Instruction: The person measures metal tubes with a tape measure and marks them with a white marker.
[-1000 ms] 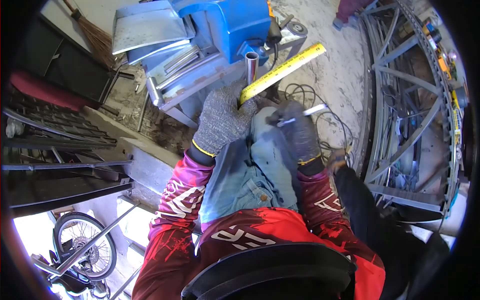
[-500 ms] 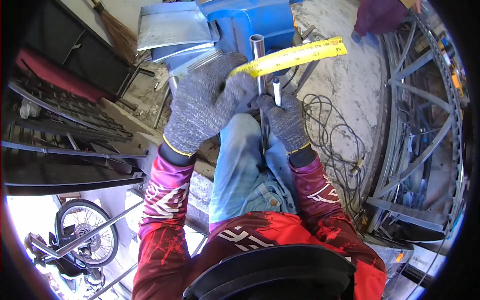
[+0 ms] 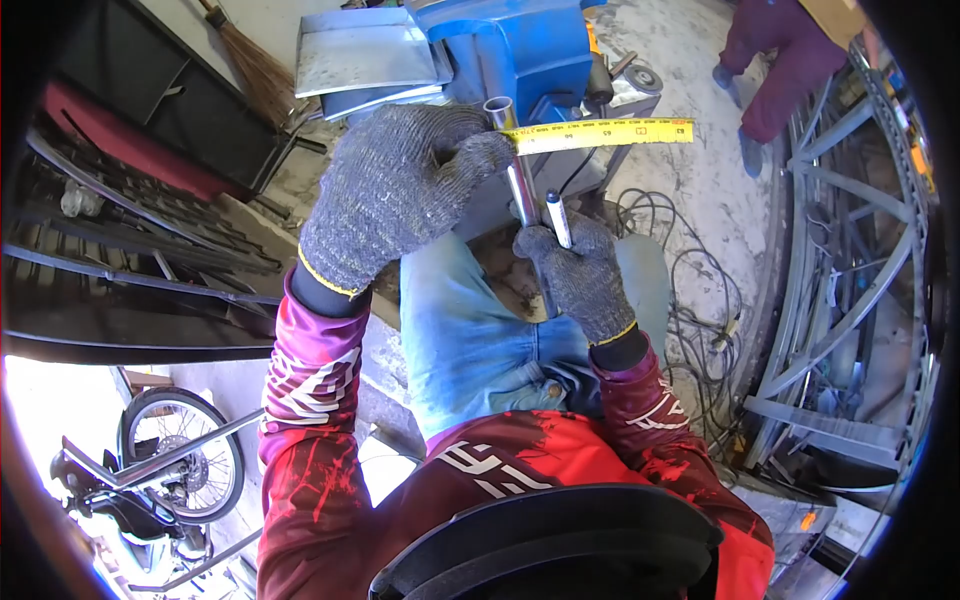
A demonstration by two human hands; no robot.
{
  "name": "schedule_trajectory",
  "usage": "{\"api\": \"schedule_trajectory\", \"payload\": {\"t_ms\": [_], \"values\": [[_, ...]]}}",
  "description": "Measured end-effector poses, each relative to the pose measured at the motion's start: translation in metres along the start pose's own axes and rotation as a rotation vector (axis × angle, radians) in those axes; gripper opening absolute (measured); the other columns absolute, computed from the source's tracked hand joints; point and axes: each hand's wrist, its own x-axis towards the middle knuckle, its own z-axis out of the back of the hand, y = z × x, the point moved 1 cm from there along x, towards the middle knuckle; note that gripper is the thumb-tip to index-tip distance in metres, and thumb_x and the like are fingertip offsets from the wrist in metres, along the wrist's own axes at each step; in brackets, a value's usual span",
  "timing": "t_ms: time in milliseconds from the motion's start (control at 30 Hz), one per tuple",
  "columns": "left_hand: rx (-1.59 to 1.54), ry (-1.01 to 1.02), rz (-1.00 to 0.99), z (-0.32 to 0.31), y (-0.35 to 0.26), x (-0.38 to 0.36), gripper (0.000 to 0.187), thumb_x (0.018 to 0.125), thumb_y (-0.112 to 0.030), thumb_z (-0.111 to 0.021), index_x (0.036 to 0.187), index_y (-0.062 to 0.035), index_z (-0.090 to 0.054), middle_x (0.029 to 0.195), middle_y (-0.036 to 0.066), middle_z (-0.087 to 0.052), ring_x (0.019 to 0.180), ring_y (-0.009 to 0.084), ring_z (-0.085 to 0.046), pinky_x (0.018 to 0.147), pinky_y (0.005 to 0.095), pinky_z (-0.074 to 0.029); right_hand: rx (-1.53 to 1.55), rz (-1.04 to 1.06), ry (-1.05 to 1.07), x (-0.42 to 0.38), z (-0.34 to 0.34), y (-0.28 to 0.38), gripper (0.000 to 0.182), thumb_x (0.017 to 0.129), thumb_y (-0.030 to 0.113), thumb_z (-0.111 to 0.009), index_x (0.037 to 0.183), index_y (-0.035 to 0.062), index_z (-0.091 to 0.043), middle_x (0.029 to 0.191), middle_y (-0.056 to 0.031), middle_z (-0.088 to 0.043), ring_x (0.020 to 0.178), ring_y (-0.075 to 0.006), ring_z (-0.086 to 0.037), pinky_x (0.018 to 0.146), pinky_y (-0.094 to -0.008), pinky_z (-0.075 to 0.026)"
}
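Note:
A yellow tape measure blade (image 3: pixel 610 135) stretches rightward from my gloved left hand (image 3: pixel 400 190), whose thumb and fingers are closed on it. The blade lies across a shiny metal tube (image 3: pixel 522 190), just below the tube's open upper end. Lower on the tube, my gloved right hand (image 3: pixel 582 280) is wrapped around it. A white marker with a dark tip (image 3: pixel 559 222) also sticks up out of that right hand. The tube's lower part is mostly hidden behind the right hand.
Ahead stand a blue machine housing (image 3: pixel 520 50) and a sheet-metal tray (image 3: pixel 365 55). Black cables (image 3: pixel 690 270) lie on the floor at right, beside a metal truss frame (image 3: pixel 850 250). Another person's legs (image 3: pixel 785 60) show at upper right. A motorcycle wheel (image 3: pixel 185 450) is at lower left.
The tape blade has swung from an upward slant to nearly level. My left hand moved slightly left, my right hand slightly down, and my knees spread apart. More of the other person shows.

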Motion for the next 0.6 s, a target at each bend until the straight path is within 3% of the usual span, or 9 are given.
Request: {"api": "schedule_trajectory", "payload": {"t_ms": [100,200,267,400,500,567,600], "values": [[-0.096,0.015,0.013,-0.001,0.002,0.0,0.026,0.092,-0.024,-0.069,0.102,0.0004,-0.072,0.084,0.016,-0.071,0.074,0.0232,-0.069,0.069,0.036,-0.053,-0.012,0.029,-0.006,-0.005,0.001,0.003,0.022,0.091,0.013,-0.073,0.106,-0.0017,-0.069,0.081,-0.0068,-0.069,0.075,-0.0097,-0.061,0.069,-0.0307,-0.052],[-0.129,-0.102,-0.138,-0.004,0.004,0.001,0.027,0.091,-0.022,-0.07,0.105,0.0002,-0.072,0.09,0.016,-0.072,0.076,0.0223,-0.068,0.071,0.0357,-0.052,0.028,-0.018,-0.024,-0.007,-0.003,-0.003,0.024,0.09,0.014,-0.073,0.108,-0.0018,-0.069,0.084,-0.0083,-0.07,0.076,-0.0101,-0.062,0.071,-0.0312,-0.053],[-0.233,-0.037,-0.015,-0.001,-0.002,0.001,0.026,0.09,-0.021,-0.069,0.102,0.0028,-0.07,0.087,0.015,-0.07,0.075,0.0207,-0.066,0.071,0.0354,-0.052,0.014,-0.002,-0.032,-0.009,-0.004,-0.004,0.025,0.09,0.015,-0.074,0.109,-0.0014,-0.069,0.084,-0.0083,-0.069,0.077,-0.0105,-0.063,0.072,-0.0318,-0.053],[-0.221,0.09,-0.016,0.006,-0.005,0.0,0.022,0.09,-0.016,-0.069,0.097,0.005,-0.067,0.08,0.012,-0.066,0.07,0.018,-0.063,0.069,0.0335,-0.051,-0.018,0.005,-0.036,-0.006,-0.001,-0.002,0.025,0.09,0.015,-0.074,0.108,-0.0013,-0.07,0.085,-0.0068,-0.07,0.078,-0.0109,-0.064,0.071,-0.0317,-0.053],[-0.232,-0.004,-0.087,0.005,0.006,-0.023,0.016,0.09,-0.011,-0.067,0.09,0.0039,-0.063,0.074,0.009,-0.061,0.069,0.0149,-0.059,0.066,0.031,-0.049,0.135,-0.051,-0.123,0.003,0.006,-0.003,0.022,0.09,0.015,-0.073,0.106,-0.0002,-0.071,0.085,-0.0048,-0.07,0.078,-0.0113,-0.064,0.07,-0.0301,-0.052],[-0.423,-0.213,0.064,-0.002,0.02,-0.047,0.009,0.092,-0.006,-0.063,0.087,0.0014,-0.062,0.076,0.006,-0.061,0.069,0.0118,-0.057,0.064,0.0294,-0.047,0.174,-0.145,-0.251,0.006,0.018,-0.006,0.015,0.091,0.011,-0.069,0.102,0.0023,-0.072,0.078,-0.0013,-0.069,0.062,-0.0049,-0.058,0.054,-0.0221,-0.045],[-0.468,-0.315,0.18,-0.006,0.019,-0.053,0.009,0.093,-0.005,-0.061,0.086,0.001,-0.061,0.079,0.005,-0.061,0.07,0.011,-0.057,0.064,0.0286,-0.047,0.142,-0.12,-0.269,0.008,0.024,-0.003,0.013,0.092,0.014,-0.068,0.098,0.0023,-0.073,0.076,-0.001,-0.069,0.06,-0.0047,-0.057,0.052,-0.0213,-0.045]]}}
